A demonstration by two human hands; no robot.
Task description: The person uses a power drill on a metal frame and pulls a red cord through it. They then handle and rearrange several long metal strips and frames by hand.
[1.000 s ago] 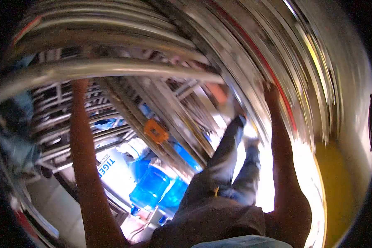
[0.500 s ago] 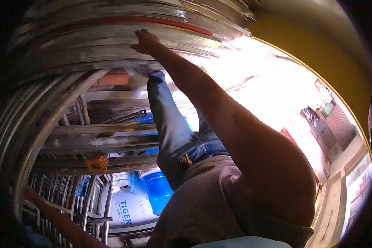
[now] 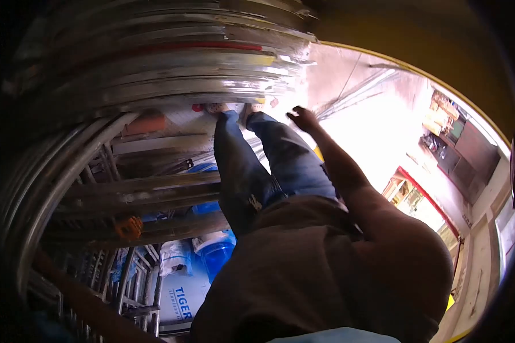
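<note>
My right hand [image 3: 304,119] hangs in the air beside my right leg, fingers loosely bent and apart, with nothing in them. It is nearest to my jeans [image 3: 294,154] and the bright floor. Beyond my feet lie stacked long metal bars [image 3: 212,71], with a red strip [image 3: 234,45] among them. My left forearm [image 3: 91,300] reaches toward the bent metal tubes [image 3: 57,194] at the left. My left hand is lost in the dark there, so its fingers and any hold are hidden.
An orange clamp-like piece [image 3: 129,227] sits on horizontal poles [image 3: 137,200]. Below stand a blue container [image 3: 216,254], a white box [image 3: 177,297] marked TIGER and metal frames [image 3: 123,280]. Thin bars [image 3: 357,94] lie on the floor at the right. A yellow surface [image 3: 395,34] borders the top right.
My right hand has left the stacked bars and come down to the right, beside my leg. The view has shifted, and both feet now show. The left forearm stays by the tubes.
</note>
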